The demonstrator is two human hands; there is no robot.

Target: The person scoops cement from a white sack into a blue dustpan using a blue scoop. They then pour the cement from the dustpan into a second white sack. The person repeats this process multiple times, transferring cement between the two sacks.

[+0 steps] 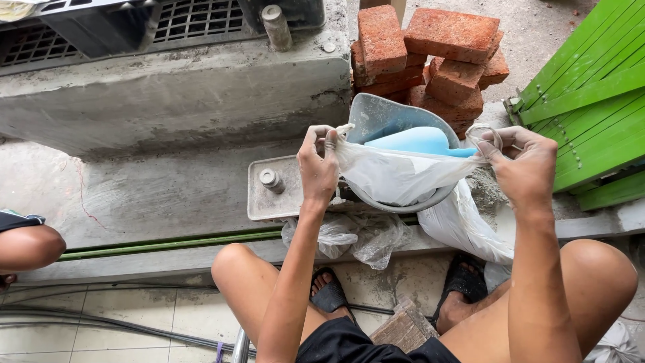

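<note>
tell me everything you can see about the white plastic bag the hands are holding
The white plastic bag is thin, crinkled and slightly see-through, with loop handles. The left hand grips one handle and the right hand the other, stretching the bag's mouth wide and taut. It hangs over the front of a grey bowl that holds a light blue scoop, and its sagging body covers the bowl's near rim. What it holds is hidden.

Behind the stretched white plastic bag [396,176]: lower half of the grey bowl [386,121], hidden, contents unreadable. Above the bag's rim, blue scoop [415,141] only partly showing. Far left of the bag, another person's knee [27,245], cut by the edge. Right of it, green slatted panel [591,94], cropped too.
</note>
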